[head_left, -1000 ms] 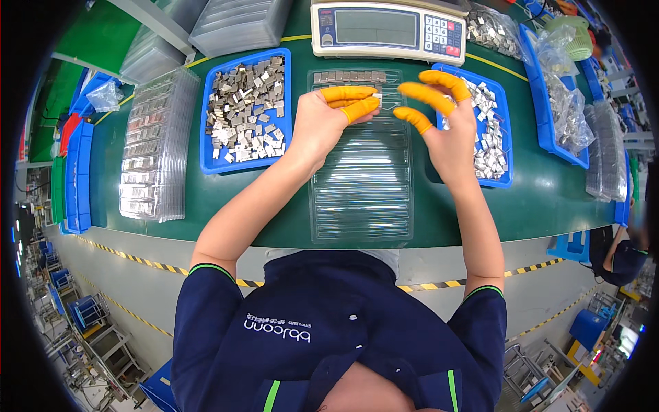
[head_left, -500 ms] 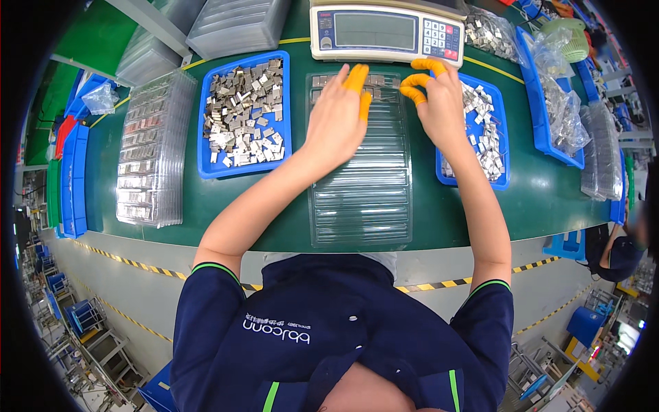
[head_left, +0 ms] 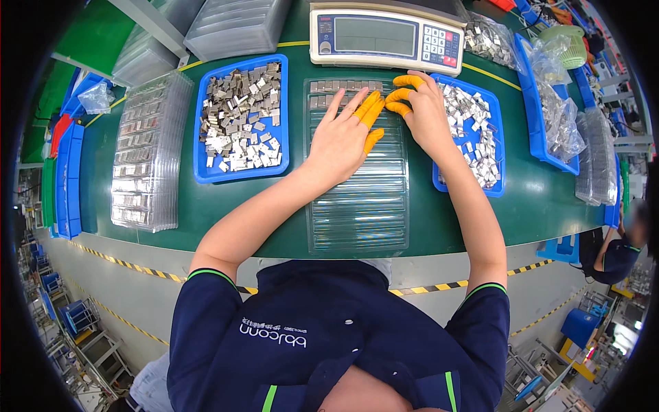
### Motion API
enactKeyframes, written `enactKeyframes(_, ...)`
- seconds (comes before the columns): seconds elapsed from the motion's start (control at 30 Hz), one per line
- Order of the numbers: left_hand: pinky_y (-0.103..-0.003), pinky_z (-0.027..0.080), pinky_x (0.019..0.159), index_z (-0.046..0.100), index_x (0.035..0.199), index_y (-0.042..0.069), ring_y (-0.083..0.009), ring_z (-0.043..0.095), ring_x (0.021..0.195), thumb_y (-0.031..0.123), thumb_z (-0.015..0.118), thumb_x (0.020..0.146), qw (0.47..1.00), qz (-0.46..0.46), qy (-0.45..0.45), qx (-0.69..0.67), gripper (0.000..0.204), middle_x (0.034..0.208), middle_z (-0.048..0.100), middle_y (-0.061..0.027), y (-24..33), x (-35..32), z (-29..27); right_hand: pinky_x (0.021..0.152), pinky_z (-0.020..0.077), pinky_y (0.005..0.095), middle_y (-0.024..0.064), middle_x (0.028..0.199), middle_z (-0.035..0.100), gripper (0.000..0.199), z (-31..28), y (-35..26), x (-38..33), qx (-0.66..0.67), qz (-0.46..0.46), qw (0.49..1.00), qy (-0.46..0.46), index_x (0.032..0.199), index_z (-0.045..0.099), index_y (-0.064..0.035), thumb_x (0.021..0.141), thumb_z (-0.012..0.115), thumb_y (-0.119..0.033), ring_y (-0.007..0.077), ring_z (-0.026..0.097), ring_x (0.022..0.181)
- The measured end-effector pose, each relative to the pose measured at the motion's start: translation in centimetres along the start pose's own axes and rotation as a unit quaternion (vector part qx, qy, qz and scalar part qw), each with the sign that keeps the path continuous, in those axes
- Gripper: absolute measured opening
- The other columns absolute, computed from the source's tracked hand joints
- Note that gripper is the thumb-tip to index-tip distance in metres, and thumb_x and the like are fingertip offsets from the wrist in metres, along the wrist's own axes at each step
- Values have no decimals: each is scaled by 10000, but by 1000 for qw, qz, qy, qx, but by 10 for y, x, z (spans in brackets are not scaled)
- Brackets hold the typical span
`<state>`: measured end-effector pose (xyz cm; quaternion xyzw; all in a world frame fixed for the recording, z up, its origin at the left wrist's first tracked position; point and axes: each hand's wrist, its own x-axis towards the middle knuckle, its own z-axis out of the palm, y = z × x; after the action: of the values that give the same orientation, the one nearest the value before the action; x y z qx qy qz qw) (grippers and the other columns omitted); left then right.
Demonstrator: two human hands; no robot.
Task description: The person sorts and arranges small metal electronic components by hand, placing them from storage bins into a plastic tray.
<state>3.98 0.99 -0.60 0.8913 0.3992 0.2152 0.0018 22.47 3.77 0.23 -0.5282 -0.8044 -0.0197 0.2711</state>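
A clear plastic blister tray (head_left: 357, 206) with crosswise grooves lies in front of me. Small silvery metal connector pieces (head_left: 336, 86) sit in its far rows. My left hand (head_left: 343, 141) rests over the second row, fingers stretched out, some in yellow-orange finger cots. At the tray's far right corner my right hand (head_left: 422, 110) has thumb and forefinger, also in cots, nearly pinched together; whatever is between them is hidden. Left of the tray stands a blue bin (head_left: 199, 147) of loose metal pieces. Another blue bin (head_left: 499, 147), holding white-and-metal connectors, is partly behind my right wrist.
A weighing scale (head_left: 384, 38) stands beyond the tray. Stacked filled blister trays (head_left: 147, 151) are at the left, with clear plastic trays (head_left: 233, 27) behind. Bagged parts (head_left: 563, 123) lie in a blue bin at the right. Another person (head_left: 614, 250) is at the far right.
Both hands have come slightly nearer to me, from the first row toward the second. My right hand has also shifted left. The left hand's fingers are spread more.
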Motion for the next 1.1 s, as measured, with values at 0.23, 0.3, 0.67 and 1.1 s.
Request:
enactKeyframes(0.23,-435,99,1097,464,1229,25,-207,277,1306,236,430,904,1000,-10,-27,4,388,1273,477,-94,1,-1,-3,902,368,380,75,964,604,155,-24,-5,-5,-18,12,1000,7,805,701,-86,652,675,-81,257,496,1011)
enactKeyframes(0.3,-435,98,1097,464,1229,26,-207,277,1306,238,431,904,999,-10,-33,6,389,1272,478,-93,2,0,-3,919,363,385,90,951,600,145,-18,-5,-8,-52,-12,998,15,796,696,-58,662,644,-46,251,499,1015)
enactKeyframes(0.67,-458,89,1093,495,1194,4,-230,249,1317,278,452,888,1000,-4,5,-7,413,1276,466,-105,0,0,-2,886,409,364,123,982,621,193,-54,20,-19,50,84,994,39,914,675,-76,726,673,-118,281,546,963)
enactKeyframes(1.1,-414,346,834,662,854,80,-279,515,895,182,685,722,967,-235,94,41,169,856,615,-100,-87,-79,-87,582,467,314,129,786,626,206,-68,33,-66,13,301,952,-45,898,668,-29,695,696,-53,222,603,636)
